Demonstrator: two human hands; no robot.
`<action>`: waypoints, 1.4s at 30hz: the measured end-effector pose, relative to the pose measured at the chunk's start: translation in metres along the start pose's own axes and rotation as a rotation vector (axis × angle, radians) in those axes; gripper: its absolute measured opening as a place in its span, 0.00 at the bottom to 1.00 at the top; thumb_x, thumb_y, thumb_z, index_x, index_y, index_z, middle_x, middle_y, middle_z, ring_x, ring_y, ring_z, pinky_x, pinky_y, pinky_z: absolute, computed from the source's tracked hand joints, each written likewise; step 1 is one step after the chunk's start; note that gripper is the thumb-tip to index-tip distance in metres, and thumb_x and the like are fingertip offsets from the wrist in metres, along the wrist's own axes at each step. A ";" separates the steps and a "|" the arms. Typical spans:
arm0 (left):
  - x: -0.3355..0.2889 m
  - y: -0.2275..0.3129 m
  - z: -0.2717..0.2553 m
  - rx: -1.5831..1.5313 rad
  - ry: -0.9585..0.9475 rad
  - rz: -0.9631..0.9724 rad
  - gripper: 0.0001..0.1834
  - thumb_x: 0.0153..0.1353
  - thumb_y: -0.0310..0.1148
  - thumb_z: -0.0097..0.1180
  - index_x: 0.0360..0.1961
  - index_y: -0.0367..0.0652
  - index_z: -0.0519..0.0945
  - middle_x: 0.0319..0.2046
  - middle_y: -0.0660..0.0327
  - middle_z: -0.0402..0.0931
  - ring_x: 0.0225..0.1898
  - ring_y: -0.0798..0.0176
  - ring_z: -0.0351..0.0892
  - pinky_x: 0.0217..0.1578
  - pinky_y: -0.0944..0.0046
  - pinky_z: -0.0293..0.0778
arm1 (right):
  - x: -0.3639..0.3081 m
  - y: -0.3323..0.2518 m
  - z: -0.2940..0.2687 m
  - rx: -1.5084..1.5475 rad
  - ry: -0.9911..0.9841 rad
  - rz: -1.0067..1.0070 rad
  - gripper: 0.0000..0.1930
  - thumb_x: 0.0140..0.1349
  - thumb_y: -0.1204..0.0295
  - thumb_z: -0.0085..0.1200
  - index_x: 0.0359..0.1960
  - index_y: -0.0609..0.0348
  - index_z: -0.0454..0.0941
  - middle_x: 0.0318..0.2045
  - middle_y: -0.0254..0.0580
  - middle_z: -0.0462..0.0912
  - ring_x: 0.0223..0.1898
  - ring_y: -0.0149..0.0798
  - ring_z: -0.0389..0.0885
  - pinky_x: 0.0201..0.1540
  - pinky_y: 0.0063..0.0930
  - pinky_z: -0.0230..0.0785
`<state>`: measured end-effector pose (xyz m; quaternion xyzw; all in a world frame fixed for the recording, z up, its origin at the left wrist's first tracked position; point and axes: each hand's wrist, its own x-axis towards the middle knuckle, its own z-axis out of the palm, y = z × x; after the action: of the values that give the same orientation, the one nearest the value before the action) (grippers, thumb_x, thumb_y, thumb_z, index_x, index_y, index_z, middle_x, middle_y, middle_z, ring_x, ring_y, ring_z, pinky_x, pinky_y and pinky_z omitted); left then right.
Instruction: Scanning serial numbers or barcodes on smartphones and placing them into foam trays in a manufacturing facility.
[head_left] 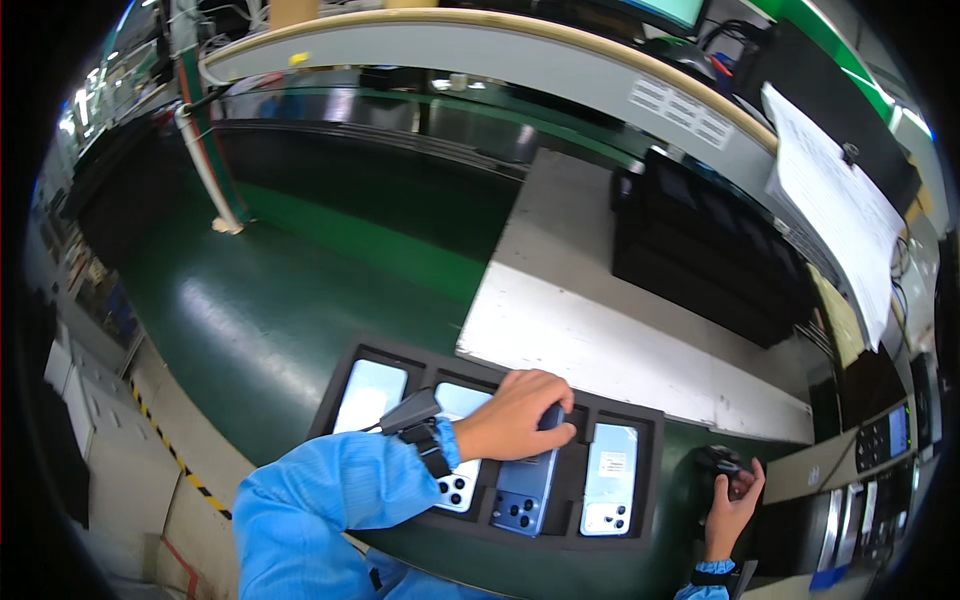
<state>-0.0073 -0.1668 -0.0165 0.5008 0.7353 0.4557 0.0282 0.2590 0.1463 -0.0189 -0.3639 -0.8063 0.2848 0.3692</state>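
A black foam tray (652, 480) lies on the green bench with several smartphones in its slots, camera ends toward me. My left hand (520, 415) reaches across the tray, its fingers and thumb closed round the far end of a dark blue smartphone (525, 492). To its right lies a pale blue smartphone (610, 480) with a white label. Another pale phone (460, 398) is partly hidden under my left wrist, and one more pale phone (372, 392) sits at the far left. Right of the tray, my right hand (735, 510) curls round a small black device (722, 460), whose kind I cannot make out.
A light grey board (600, 325) lies behind the tray, with a large black box (715, 250) on it. Printed sheets (835, 200) hang at the right from a shelf (480, 40). A grey machine with a small screen (880, 440) stands at the right.
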 end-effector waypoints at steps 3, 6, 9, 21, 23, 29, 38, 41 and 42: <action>0.001 0.001 -0.002 -0.014 -0.029 -0.025 0.15 0.58 0.39 0.62 0.41 0.45 0.73 0.45 0.58 0.75 0.52 0.51 0.72 0.58 0.53 0.59 | 0.018 0.007 -0.035 0.108 0.270 -0.073 0.29 0.66 0.71 0.58 0.68 0.55 0.65 0.50 0.42 0.73 0.46 0.34 0.71 0.49 0.28 0.66; 0.000 0.001 -0.004 -0.014 -0.020 -0.013 0.15 0.58 0.39 0.61 0.41 0.44 0.73 0.45 0.57 0.76 0.52 0.51 0.72 0.58 0.54 0.59 | 0.062 0.034 -0.103 0.260 0.590 0.135 0.27 0.70 0.58 0.54 0.66 0.54 0.66 0.51 0.40 0.73 0.45 0.34 0.72 0.47 0.27 0.64; 0.000 0.004 -0.007 -0.013 -0.023 -0.013 0.15 0.58 0.38 0.62 0.40 0.44 0.73 0.45 0.58 0.76 0.53 0.52 0.72 0.59 0.54 0.58 | 0.081 0.011 -0.135 0.521 0.729 0.232 0.31 0.70 0.46 0.49 0.64 0.57 0.68 0.48 0.35 0.78 0.38 0.29 0.72 0.38 0.19 0.61; 0.002 0.002 -0.001 -0.022 -0.011 0.009 0.15 0.57 0.38 0.62 0.41 0.45 0.74 0.43 0.58 0.76 0.51 0.53 0.73 0.58 0.55 0.60 | 0.115 0.051 -0.181 0.428 0.671 0.214 0.20 0.72 0.53 0.52 0.55 0.50 0.83 0.29 0.25 0.75 0.22 0.19 0.64 0.21 0.16 0.56; 0.001 0.001 -0.002 -0.011 -0.017 0.002 0.14 0.56 0.37 0.62 0.40 0.45 0.74 0.43 0.59 0.77 0.51 0.52 0.74 0.57 0.55 0.61 | 0.123 0.042 -0.187 0.339 0.704 0.162 0.17 0.72 0.56 0.52 0.51 0.50 0.84 0.27 0.25 0.74 0.21 0.19 0.64 0.20 0.16 0.56; 0.000 0.003 -0.006 -0.045 -0.025 -0.081 0.15 0.55 0.35 0.63 0.40 0.45 0.73 0.47 0.57 0.78 0.53 0.51 0.72 0.61 0.54 0.59 | 0.068 0.054 -0.159 0.773 0.525 0.491 0.10 0.73 0.62 0.53 0.44 0.52 0.81 0.18 0.17 0.65 0.15 0.16 0.61 0.14 0.13 0.51; 0.003 0.006 -0.009 -0.116 -0.060 -0.104 0.14 0.58 0.35 0.61 0.41 0.45 0.72 0.49 0.56 0.77 0.56 0.51 0.70 0.63 0.52 0.58 | -0.055 -0.124 0.029 0.324 -1.082 0.388 0.14 0.72 0.64 0.50 0.38 0.61 0.83 0.21 0.33 0.80 0.19 0.24 0.75 0.21 0.19 0.67; 0.003 0.005 -0.010 -0.101 -0.092 -0.084 0.14 0.60 0.37 0.60 0.43 0.45 0.73 0.51 0.55 0.76 0.57 0.49 0.69 0.63 0.52 0.58 | -0.068 -0.158 0.052 0.103 -1.379 0.213 0.17 0.72 0.60 0.52 0.34 0.63 0.83 0.18 0.38 0.79 0.18 0.29 0.75 0.23 0.25 0.69; 0.004 0.005 -0.010 -0.100 -0.092 -0.086 0.14 0.60 0.37 0.60 0.43 0.45 0.73 0.51 0.55 0.76 0.57 0.49 0.69 0.63 0.52 0.58 | -0.071 -0.166 0.055 0.065 -1.430 0.139 0.18 0.71 0.59 0.53 0.32 0.64 0.83 0.18 0.40 0.80 0.17 0.31 0.76 0.24 0.28 0.69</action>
<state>-0.0101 -0.1698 -0.0056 0.4870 0.7306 0.4666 0.1065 0.1852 -0.0157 0.0429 -0.1275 -0.8170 0.5000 -0.2575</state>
